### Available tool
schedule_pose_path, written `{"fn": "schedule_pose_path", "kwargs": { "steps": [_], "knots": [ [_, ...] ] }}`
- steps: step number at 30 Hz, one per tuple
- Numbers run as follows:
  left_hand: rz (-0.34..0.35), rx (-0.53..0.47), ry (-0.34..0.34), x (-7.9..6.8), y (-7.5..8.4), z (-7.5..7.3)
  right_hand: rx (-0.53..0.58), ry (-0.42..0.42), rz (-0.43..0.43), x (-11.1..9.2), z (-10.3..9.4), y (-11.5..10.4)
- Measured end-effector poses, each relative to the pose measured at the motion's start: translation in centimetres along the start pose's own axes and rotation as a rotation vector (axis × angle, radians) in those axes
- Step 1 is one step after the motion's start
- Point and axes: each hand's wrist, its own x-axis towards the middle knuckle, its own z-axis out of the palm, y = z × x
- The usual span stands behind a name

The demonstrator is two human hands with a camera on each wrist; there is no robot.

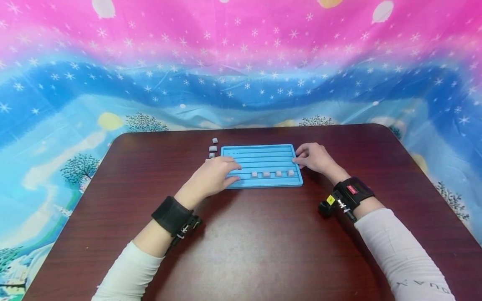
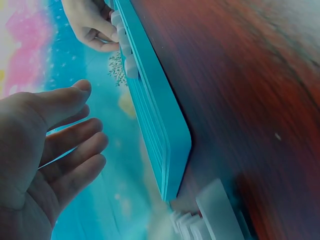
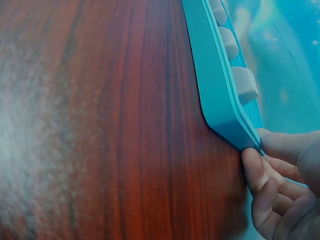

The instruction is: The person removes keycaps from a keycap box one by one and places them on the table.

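Note:
A light-blue ridged tray [image 1: 265,159] lies flat on the table. Along its near groove stand several small pale blocks [image 1: 266,174] that look like keycaps, spaced out toward the right end. My right hand [image 1: 316,158] pinches the tray's right edge; in the right wrist view the thumb [image 3: 282,145] is at the rim and a fingertip lies against the outer side. Over the tray's left end hovers my left hand [image 1: 212,175], its fingers loosely spread and nothing between them in the left wrist view. It covers part of the tray in the head view.
More pale keycap-like blocks [image 1: 213,149] stand in a column left of the tray, partly hidden by the left hand. The dark wooden table [image 1: 241,234] extends toward me. A patterned cloth [image 1: 241,83] hangs behind its far edge.

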Motion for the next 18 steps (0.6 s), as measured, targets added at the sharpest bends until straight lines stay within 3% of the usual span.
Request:
{"fn": "schedule_pose_path", "kwargs": {
  "steps": [11,18],
  "knots": [
    [-0.043,-0.01,-0.067,2.0,0.5,0.6,-0.002,-0.003,0.007,0.0,0.0,-0.1],
    [-0.045,0.038,-0.095,3.2,1.3,1.0,0.004,-0.001,-0.005,-0.1,-0.1,-0.1]
  ]
}}
